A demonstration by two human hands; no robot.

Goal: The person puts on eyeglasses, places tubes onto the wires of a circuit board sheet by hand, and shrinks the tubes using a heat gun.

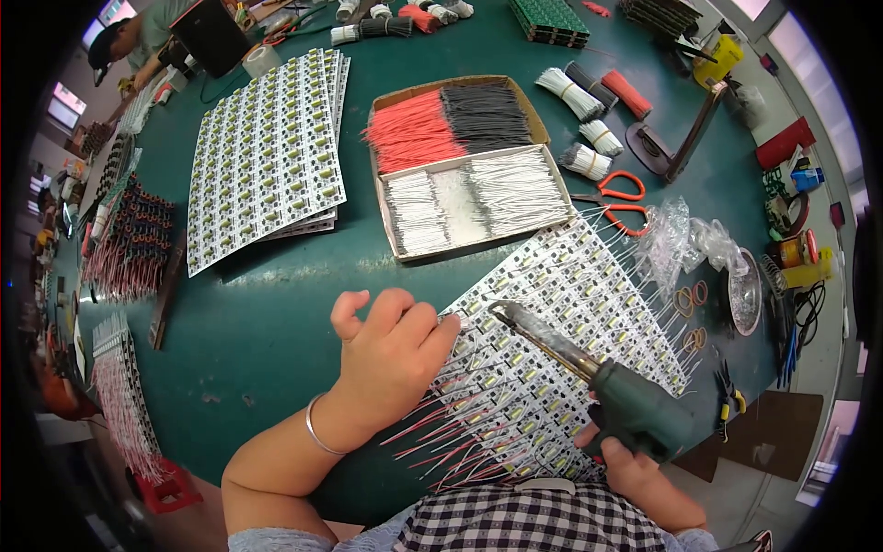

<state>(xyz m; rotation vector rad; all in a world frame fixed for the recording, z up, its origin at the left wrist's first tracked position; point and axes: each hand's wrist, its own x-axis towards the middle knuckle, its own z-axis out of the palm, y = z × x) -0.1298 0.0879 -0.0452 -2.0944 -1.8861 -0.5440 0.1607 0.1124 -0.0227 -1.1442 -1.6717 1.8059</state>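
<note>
My right hand [633, 471] grips a dark green soldering gun [644, 407] by its handle, a finger at the trigger. The gun's long metal tip points up and left over a white circuit board panel [589, 317] with many repeated small boards. My left hand [394, 354] is closed at the panel's left edge, fingertips pressed together close to the gun's tip. What those fingertips hold is too small or hidden to make out. Thin red and white wires [446, 442] stick out along the panel's lower left side, and white wires fringe its right side.
Beyond the panel stands a cardboard box [399, 247] of sorted red, black and white wires. Stacked circuit panels [267, 156] lie at left. Orange-handled scissors [624, 190], plastic wrap [676, 239], a round dish [743, 293] and pliers [728, 400] are at right. A person [152, 37] works far left.
</note>
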